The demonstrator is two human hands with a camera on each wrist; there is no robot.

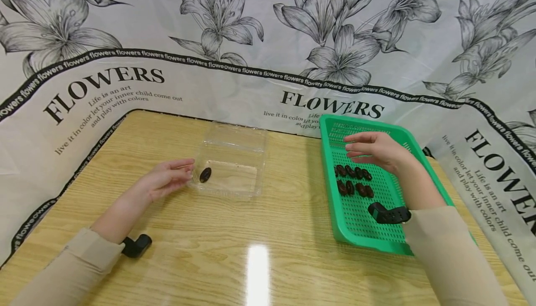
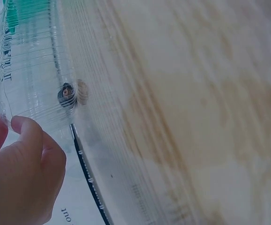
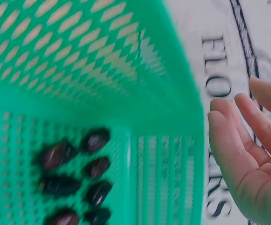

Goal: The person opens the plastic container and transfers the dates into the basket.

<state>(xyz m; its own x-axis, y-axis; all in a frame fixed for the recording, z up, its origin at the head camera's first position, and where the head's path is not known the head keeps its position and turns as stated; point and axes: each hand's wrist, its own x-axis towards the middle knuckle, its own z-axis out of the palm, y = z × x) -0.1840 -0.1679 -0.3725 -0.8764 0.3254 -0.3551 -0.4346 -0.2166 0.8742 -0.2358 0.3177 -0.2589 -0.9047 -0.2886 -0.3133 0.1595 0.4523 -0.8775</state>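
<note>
At the left edge of a clear plastic box [image 1: 230, 192], my left hand [image 1: 171, 178] pinches the rim between thumb and finger, as the left wrist view shows. A single dark, glossy, date-like fruit [image 1: 205, 175] lies inside the box by that side. My right hand [image 1: 377, 150] hovers over the far part of a green plastic basket [image 1: 328, 180], fingers loosely extended and holding nothing. Several more dark fruits [image 3: 98, 139] lie in two rows on the basket's perforated floor, below and left of this hand in the head view.
Both box and basket stand on a wood-grain table [image 1: 234, 236], the box's lid [image 1: 236, 136] folded back behind it. A white cloth [image 1: 234, 83] printed with flowers and lettering rises behind the table and along its sides. Black straps [image 1: 389, 214] circle the wrists.
</note>
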